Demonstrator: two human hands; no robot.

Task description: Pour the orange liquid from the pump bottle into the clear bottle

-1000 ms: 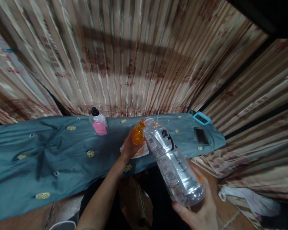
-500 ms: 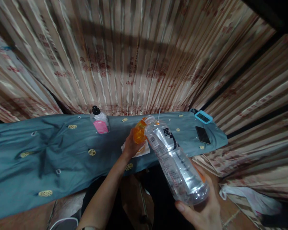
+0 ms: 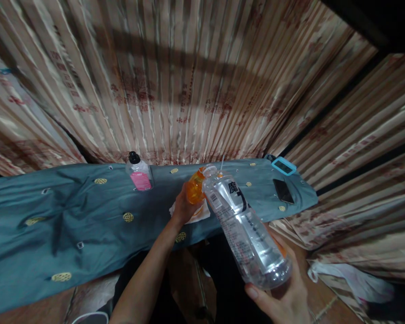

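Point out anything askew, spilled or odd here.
No spill shows. The large clear plastic bottle is tipped steeply in the right hand, its open neck at the small orange bottle held by the left hand. The crumpled white tissue lies beneath, on the rumpled blue-green cloth.

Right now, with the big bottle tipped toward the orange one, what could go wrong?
1. The clear bottle, held only at its base by the right hand, might swing off the orange bottle and spill on the teal cloth.
2. The left hand may let that small bottle tip.
3. A splash could reach the phone.
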